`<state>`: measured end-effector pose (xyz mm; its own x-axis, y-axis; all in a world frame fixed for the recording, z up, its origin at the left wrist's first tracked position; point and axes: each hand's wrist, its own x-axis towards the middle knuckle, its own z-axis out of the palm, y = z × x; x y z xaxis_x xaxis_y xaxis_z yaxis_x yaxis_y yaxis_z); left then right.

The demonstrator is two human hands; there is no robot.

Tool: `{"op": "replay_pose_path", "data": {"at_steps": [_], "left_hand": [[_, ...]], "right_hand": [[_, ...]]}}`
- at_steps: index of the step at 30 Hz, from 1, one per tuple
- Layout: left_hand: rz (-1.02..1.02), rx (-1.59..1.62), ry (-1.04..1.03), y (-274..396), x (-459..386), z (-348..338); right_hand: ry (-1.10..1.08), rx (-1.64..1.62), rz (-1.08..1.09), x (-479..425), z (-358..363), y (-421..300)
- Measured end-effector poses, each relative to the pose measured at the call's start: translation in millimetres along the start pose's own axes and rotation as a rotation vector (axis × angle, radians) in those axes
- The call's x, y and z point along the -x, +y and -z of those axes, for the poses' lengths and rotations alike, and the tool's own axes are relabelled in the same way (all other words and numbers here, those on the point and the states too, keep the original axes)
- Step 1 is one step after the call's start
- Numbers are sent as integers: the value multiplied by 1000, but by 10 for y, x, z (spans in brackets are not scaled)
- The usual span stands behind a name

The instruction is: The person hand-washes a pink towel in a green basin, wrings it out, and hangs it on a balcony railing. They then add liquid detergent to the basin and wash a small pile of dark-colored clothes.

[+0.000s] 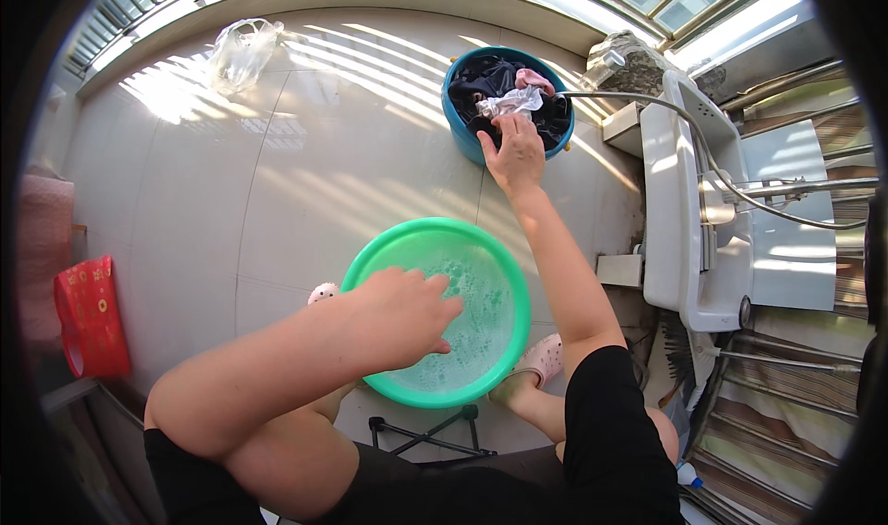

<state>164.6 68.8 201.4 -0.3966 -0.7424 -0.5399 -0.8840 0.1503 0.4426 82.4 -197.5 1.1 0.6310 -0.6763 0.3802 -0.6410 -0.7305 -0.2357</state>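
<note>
A green plastic basin (519,317) with foamy, soapy water (479,324) stands on the floor between my feet. Over its left part hangs my left hand (409,317), fingers spread, with nothing seen in it. Farther off is a blue bucket (461,136) full of dark clothes (485,74), with a white cloth (512,102) and a pink cloth (534,79) on top. My right hand (517,147) reaches into the bucket's near side, its fingertips at the white cloth and dark clothes; whether they grip anything is unclear. A grey hose (624,95) ends at the bucket's clothes.
A white sink (666,213) stands at the right, beside a brush (676,348) and a metal rack (777,358). A clear plastic bag (243,57) lies at the far left. At the left edge is a red bag (94,320). Folding stool legs (430,433) are below the basin.
</note>
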Motion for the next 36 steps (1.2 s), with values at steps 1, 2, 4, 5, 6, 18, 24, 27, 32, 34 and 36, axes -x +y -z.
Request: {"op": "replay_pose_path", "data": {"at_steps": [1, 2, 4, 5, 6, 18, 24, 27, 32, 34, 36], "left_hand": [[9, -1, 11, 16, 11, -30], [20, -2, 21, 31, 24, -63], [24, -42, 12, 121, 9, -20], [37, -64, -10, 171, -1, 4], [52, -80, -35, 207, -4, 2], [172, -137, 283, 465, 775, 171], [109, -96, 331, 575, 1063, -62], [209, -29, 260, 618, 1246, -95], [254, -105, 287, 644, 1311, -187], [246, -86, 291, 659, 1331, -275], [192, -62, 295, 636, 1291, -351]], "right_hand": [[-128, -16, -2, 92, 55, -66], [-58, 31, 35, 208, -84, -56], [-116, 202, 71, 228, -189, 66], [-145, 286, 90, 169, -244, 119], [-183, 315, 43, 97, -278, 87], [-403, 310, 97, 789, 92, 55], [-410, 57, 26, 1372, 501, 42], [-410, -166, -328, 1169, 801, 87], [-116, 77, -207, 799, 567, -146], [-419, 225, -287, 692, 609, -416], [-414, 282, -242, 590, 445, -198]]}}
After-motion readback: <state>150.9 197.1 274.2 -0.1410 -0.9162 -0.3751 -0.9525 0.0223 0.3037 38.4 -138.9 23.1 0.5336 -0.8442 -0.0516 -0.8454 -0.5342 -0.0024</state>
